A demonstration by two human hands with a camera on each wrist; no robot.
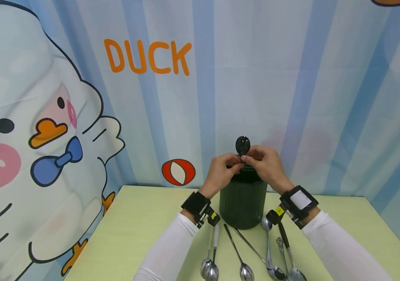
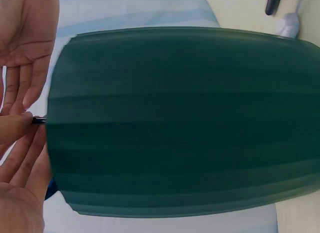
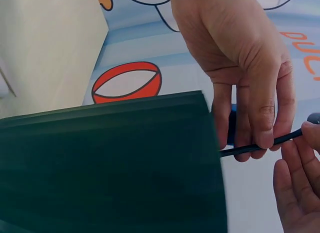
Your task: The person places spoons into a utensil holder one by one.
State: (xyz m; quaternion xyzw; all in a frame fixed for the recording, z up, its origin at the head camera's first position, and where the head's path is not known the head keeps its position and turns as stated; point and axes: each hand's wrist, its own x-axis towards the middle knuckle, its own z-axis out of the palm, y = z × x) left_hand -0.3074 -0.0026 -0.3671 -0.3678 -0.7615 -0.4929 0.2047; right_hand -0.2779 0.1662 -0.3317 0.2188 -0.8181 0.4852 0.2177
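Observation:
A black spoon [image 1: 243,145] stands bowl up above the mouth of a dark green ribbed container [image 1: 242,203]. My left hand [image 1: 222,173] pinches the spoon's thin handle with thumb and fingers, over the container's rim. From the other side my right hand [image 1: 268,166] pinches it too, just below the bowl. In the right wrist view the black handle [image 3: 287,138] runs between both hands toward the rim, its lower end hidden by the container wall. The left wrist view shows a short piece of the handle [image 2: 39,120] at the rim.
In front of the container, several metal spoons lie on the pale yellow table [image 1: 143,218]. Among them are a white-handled spoon [image 1: 215,246], a black-handled spoon [image 1: 287,246] and a spoon in the middle [image 1: 246,272]. A printed curtain [image 1: 256,78] hangs behind.

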